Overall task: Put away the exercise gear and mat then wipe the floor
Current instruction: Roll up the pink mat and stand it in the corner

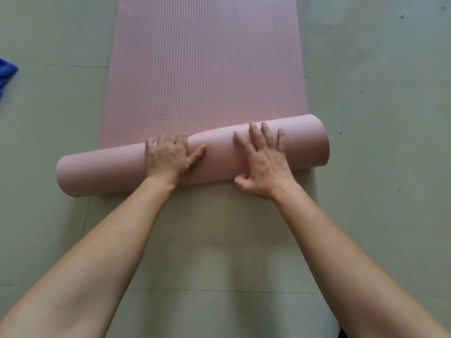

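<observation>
Foam of the mat (202,69), half rolled on the floor (378,69), seems light, soft and springy, so my left hand (168,158) curls over its rolled middle while my right hand (264,164) presses flat.

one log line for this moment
step: roll mat | left hand: curled over it | right hand: flat on it | mat: part rolled | cloth: far left

Blue fabric (6,73), poss. a cloth, cut off at left edge
</observation>
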The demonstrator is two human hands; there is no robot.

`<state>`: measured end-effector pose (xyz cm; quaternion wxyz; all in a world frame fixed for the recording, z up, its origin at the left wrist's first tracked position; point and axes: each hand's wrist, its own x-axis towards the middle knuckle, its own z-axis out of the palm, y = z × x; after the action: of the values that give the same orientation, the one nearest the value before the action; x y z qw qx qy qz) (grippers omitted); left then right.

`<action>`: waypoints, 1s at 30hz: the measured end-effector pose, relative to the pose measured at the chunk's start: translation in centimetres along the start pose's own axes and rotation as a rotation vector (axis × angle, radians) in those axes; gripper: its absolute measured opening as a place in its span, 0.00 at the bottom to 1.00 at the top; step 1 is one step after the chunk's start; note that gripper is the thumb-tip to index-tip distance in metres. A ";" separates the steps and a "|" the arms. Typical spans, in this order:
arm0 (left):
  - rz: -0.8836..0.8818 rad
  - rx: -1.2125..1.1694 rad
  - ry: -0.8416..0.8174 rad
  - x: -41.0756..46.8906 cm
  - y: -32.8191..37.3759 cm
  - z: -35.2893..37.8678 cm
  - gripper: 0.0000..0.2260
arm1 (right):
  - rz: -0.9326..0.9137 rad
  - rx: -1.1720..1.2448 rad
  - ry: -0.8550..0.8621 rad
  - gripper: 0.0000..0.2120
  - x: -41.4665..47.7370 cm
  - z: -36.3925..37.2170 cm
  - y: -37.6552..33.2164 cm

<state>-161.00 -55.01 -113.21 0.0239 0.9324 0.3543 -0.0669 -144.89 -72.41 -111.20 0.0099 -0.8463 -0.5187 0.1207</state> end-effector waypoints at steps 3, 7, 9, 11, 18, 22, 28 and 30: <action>0.142 -0.027 0.036 1.7 -0.7 -1.7 0.34 | 0.031 -0.084 -0.054 0.62 -0.9 0.6 -0.3; 0.306 -0.075 -0.069 1.5 0.7 -3.8 0.29 | 0.129 -0.048 0.069 0.62 -2.4 1.2 -0.3; 0.337 -0.111 -0.216 1.4 2.2 -4.6 0.27 | 0.147 -0.062 0.120 0.56 -3.3 1.1 0.1; 0.341 -0.137 -0.331 1.7 3.1 -5.4 0.28 | 0.135 -0.078 0.064 0.47 -3.8 0.0 0.8; 0.136 -0.141 -0.289 1.0 2.2 -4.8 0.34 | 0.068 -0.046 -0.308 0.52 1.1 -4.9 2.9; 0.162 -0.122 -0.014 -2.2 1.9 -3.6 0.40 | 0.159 0.012 -0.123 0.57 3.6 -5.1 4.7; 0.084 0.127 -0.277 0.1 2.0 -2.6 0.59 | 0.044 -0.026 -0.111 0.55 3.0 -2.5 3.8; 0.092 0.106 -0.293 1.2 2.0 -2.7 0.52 | 0.015 -0.102 -0.193 0.61 2.5 -1.9 3.7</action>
<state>-158.46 -55.48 -110.74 0.0289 0.9279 0.2998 -0.2196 -140.13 -71.75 -110.34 -0.0839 -0.8341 -0.5162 0.1753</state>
